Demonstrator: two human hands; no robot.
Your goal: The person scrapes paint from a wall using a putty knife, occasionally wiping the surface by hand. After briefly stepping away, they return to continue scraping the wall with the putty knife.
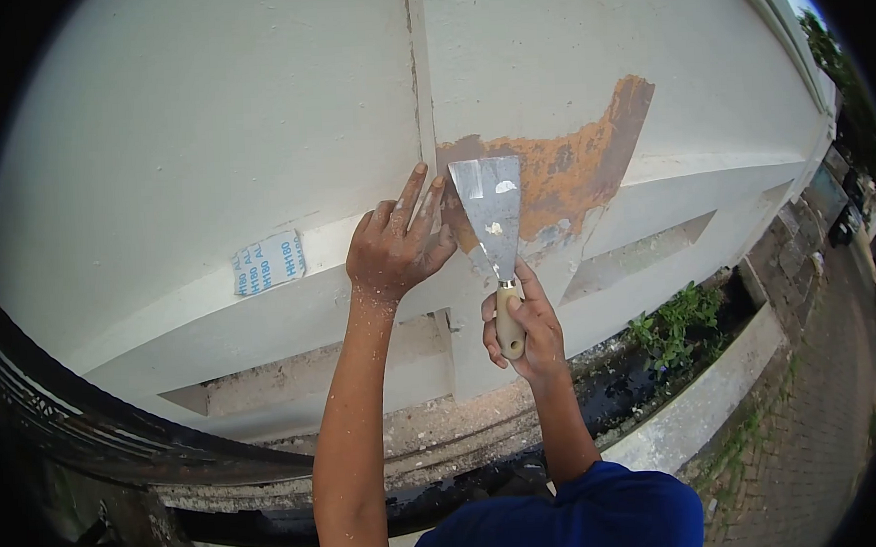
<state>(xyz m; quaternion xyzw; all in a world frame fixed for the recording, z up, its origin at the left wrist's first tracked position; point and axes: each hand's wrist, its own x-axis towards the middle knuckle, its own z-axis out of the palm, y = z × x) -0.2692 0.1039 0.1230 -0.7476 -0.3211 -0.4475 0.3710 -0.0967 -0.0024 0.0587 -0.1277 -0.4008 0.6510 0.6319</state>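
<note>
My right hand (530, 323) grips the pale wooden handle of a putty knife (494, 212), its wide metal blade pointing up and spotted with white bits. Behind the blade, the white wall (284, 114) has a scraped patch (580, 160) showing orange and grey-brown beneath the paint. Just left of the blade, my left hand (393, 241) has its fingers stretched out near the vertical groove in the wall, and nothing shows in it. White dust covers both the hand and forearm. A folded piece of sandpaper (268, 263) with blue "HH180" print rests on the ledge to the left.
Below the wall runs a dark drain channel (615, 398) with a concrete curb (702, 389). A green plant (677, 330) grows there. A dark metal railing (92, 406) curves across the lower left. Paved ground (807, 433) lies at the right.
</note>
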